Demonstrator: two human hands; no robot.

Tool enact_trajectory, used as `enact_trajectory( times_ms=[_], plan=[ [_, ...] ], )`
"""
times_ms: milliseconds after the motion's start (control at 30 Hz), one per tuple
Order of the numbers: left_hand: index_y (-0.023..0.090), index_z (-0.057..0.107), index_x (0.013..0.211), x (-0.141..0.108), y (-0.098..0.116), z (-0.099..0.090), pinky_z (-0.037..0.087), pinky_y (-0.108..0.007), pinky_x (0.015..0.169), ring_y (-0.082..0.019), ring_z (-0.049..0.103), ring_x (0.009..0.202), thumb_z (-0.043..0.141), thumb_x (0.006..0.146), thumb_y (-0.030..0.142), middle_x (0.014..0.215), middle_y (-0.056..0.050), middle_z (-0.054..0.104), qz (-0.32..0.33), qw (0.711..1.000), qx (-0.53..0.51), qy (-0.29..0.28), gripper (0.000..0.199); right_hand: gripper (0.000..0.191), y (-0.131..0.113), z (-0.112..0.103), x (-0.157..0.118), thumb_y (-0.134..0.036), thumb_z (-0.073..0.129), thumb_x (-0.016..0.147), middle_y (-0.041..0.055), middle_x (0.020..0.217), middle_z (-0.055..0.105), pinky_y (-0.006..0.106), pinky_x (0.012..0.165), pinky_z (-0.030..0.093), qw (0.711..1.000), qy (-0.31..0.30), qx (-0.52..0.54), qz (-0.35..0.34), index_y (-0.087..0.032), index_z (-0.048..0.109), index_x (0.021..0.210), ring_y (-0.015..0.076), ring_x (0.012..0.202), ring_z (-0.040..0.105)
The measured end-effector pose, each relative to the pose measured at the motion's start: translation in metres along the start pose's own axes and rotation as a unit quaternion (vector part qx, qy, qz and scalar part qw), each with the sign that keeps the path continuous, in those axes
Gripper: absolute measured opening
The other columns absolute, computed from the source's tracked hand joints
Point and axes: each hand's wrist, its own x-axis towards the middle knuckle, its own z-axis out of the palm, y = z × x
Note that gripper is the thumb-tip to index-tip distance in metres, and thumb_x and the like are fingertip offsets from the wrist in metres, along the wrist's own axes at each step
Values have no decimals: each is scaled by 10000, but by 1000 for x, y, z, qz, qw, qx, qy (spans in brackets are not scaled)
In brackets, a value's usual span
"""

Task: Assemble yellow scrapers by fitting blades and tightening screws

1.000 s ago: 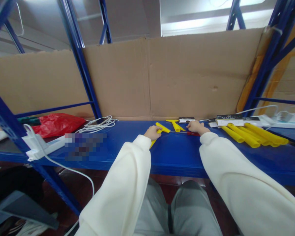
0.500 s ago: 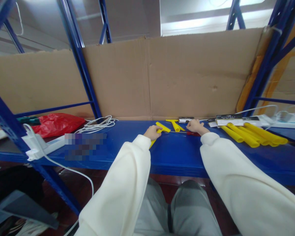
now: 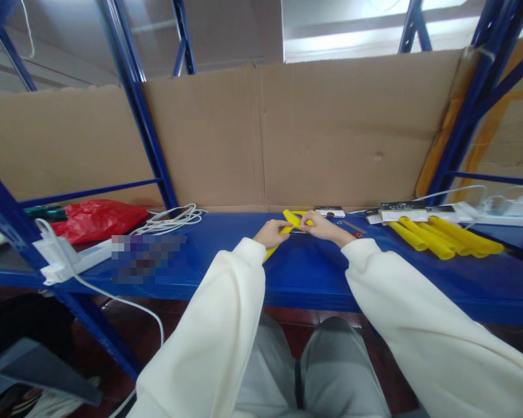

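Note:
My left hand is wrapped round a yellow T-shaped plastic tool, whose tubular handle slants down towards me and whose head points away. Close beside it, my right hand has its fingers pinched together at the tool's head; whatever lies in the pinch is too small to make out. Behind my fingers, part of another yellow piece shows on the blue shelf, mostly covered by my right hand. A screwdriver-like thing with a red end lies to the right of my right hand, partly hidden.
Several yellow tubes lie at the right by black-and-white boxes. A small box stands at the back against the cardboard. Leftwards are a coiled white cable, a power strip and a red bag.
My right hand has moved left, from the red-ended thing to the head of the yellow tool. My left hand keeps its hold, and the tool's head has turned slightly.

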Motion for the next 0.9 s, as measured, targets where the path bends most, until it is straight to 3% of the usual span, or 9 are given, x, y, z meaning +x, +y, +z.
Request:
enact_trajectory(
  times_ms=[167,433,633,900],
  plan=[
    [96,720,1160,2,-4,3,493,-311,913,-226,687,941,635,762,137,1094,-100,747,22,1000,-4,-2,408,107,5,3,0,-161,564,725,44,810,674,343,835,449,1000,3,-1,21,-198,611,637,208,867,614],
    [108,733,1135,4,-8,5,497,-311,867,-215,677,874,654,740,147,1019,-94,761,29,999,-24,1,405,145,-9,-4,0,-89,558,664,29,720,688,340,851,458,991,-12,57,120,-192,590,567,204,802,634],
    [128,736,1140,4,-9,6,498,-309,831,-207,665,822,645,745,155,930,-71,764,41,999,-28,11,407,87,-19,-9,-3,-111,620,648,-23,666,631,270,715,459,945,1,204,256,-192,592,634,128,642,557],
    [138,737,1139,4,-8,6,496,-286,796,-195,657,803,636,747,146,912,-60,765,45,999,-28,10,405,159,-11,-8,-4,-139,695,609,-36,688,604,255,702,444,915,27,264,304,-203,583,701,123,673,538]
  ],
)
